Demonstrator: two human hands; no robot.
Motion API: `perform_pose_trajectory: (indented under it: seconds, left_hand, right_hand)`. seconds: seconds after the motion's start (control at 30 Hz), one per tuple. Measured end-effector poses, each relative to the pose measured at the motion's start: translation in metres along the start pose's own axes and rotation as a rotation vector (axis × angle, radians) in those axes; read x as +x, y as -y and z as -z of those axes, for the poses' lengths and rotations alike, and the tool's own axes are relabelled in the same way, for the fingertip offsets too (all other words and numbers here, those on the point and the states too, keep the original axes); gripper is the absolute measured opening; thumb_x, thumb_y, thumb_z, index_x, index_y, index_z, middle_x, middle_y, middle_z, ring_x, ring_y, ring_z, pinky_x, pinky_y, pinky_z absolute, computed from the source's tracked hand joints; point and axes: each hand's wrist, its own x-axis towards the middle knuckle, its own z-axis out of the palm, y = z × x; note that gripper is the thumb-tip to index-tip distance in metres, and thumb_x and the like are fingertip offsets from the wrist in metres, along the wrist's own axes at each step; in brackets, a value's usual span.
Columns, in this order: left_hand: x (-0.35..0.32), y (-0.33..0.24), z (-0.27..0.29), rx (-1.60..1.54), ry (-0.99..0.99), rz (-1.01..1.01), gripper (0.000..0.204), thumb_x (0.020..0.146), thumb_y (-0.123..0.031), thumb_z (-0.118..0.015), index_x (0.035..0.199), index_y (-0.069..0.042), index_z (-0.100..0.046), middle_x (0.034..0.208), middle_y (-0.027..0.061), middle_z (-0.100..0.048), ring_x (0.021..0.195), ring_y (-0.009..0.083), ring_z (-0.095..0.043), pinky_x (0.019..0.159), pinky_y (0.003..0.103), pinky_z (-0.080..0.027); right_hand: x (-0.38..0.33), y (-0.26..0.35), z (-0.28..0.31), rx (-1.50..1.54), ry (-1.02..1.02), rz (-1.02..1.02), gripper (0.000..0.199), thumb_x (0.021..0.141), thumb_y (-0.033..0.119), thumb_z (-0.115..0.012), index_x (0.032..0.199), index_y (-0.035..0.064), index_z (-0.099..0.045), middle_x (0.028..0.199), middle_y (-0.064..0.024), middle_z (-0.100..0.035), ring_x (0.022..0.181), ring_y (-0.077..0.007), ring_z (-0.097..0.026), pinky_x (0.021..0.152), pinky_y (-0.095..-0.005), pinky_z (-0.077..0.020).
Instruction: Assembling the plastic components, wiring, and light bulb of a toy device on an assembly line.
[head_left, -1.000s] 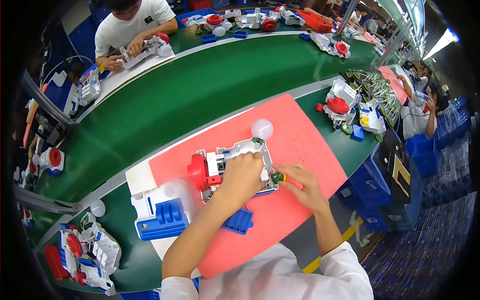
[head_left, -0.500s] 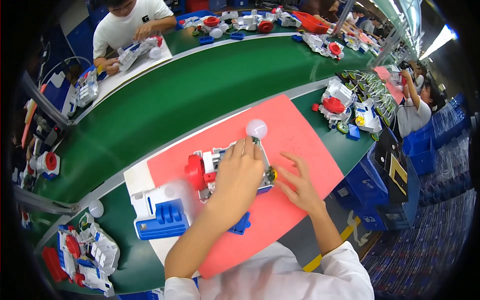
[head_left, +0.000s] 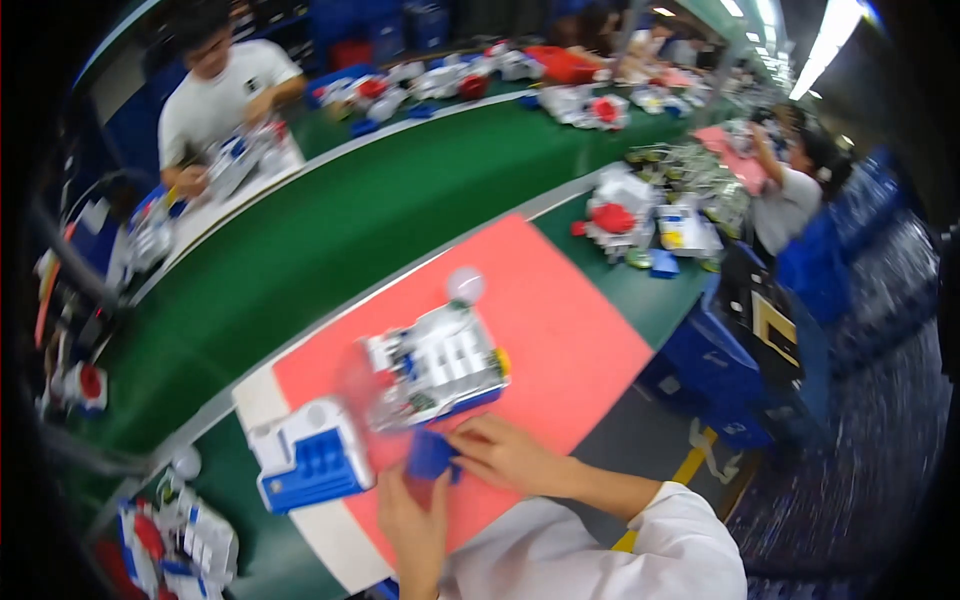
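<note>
Head view | both hands' grip (head_left: 470, 480) closed on small blue part (head_left: 430, 455)

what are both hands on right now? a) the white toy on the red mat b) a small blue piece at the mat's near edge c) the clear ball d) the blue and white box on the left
b: the left hand and right hand meet on the blue piece, with the white toy lying apart beyond them on the red mat.
</note>
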Motion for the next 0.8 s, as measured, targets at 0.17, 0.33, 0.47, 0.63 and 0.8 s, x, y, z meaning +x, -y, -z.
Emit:
perform_pose_trajectory:
  seconds: [0.17,0.33,0.47,0.63,0.8]
  left_hand:
    - [0.019,-0.017,0.015,-0.004,0.030,-0.210,0.033,0.086,-0.005,-0.066,0.117,0.003,-0.061,0.095,0.0200,-0.065,0.086,0.0386,-0.062,0.073,0.045,-0.051]
    - [0.072,-0.033,0.038,0.199,0.131,-0.651,0.033,0.080,0.002,-0.057,0.112,0.001,-0.065,0.096,0.0170,-0.066,0.086,0.0355,-0.062,0.070,0.044,-0.051]
    - [0.091,-0.037,0.038,0.132,0.077,-0.654,0.022,0.082,-0.004,-0.069,0.104,0.000,-0.066,0.092,0.0132,-0.066,0.084,0.0313,-0.063,0.068,0.041,-0.052]
    - [0.094,-0.013,0.044,0.068,-0.160,-0.600,0.015,0.082,-0.007,-0.074,0.094,-0.002,-0.068,0.090,0.0084,-0.064,0.082,0.0260,-0.061,0.070,0.037,-0.049]
    - [0.084,0.006,0.038,0.232,-0.068,-0.592,0.018,0.079,-0.013,-0.076,0.092,-0.004,-0.069,0.095,0.0061,-0.058,0.092,0.0224,-0.058,0.074,0.034,-0.042]
  right_hand:
    - [0.006,0.011,0.020,-0.063,0.006,0.031,0.027,0.086,0.016,-0.070,0.110,0.0044,-0.067,0.108,-0.0112,-0.061,0.098,-0.0274,-0.061,0.081,-0.0369,-0.0535]
    - [0.057,0.019,0.044,-0.208,-0.033,0.389,0.046,0.089,0.011,-0.060,0.134,0.0107,-0.056,0.108,-0.0093,-0.060,0.098,-0.0278,-0.062,0.082,-0.0340,-0.0536]
    - [0.081,0.001,0.067,-0.164,0.224,0.233,0.060,0.085,0.002,-0.060,0.142,0.0200,-0.054,0.104,-0.0084,-0.059,0.094,-0.0237,-0.064,0.080,-0.0337,-0.0549]
    - [0.086,-0.028,0.062,-0.042,0.156,0.347,0.054,0.077,-0.003,-0.070,0.126,0.0181,-0.068,0.098,-0.0062,-0.058,0.084,-0.0207,-0.062,0.073,-0.0310,-0.0541]
    - [0.078,-0.032,0.048,0.040,-0.028,0.334,0.041,0.078,-0.001,-0.074,0.117,0.0141,-0.073,0.095,-0.0046,-0.063,0.082,-0.0185,-0.062,0.069,-0.0299,-0.0535]
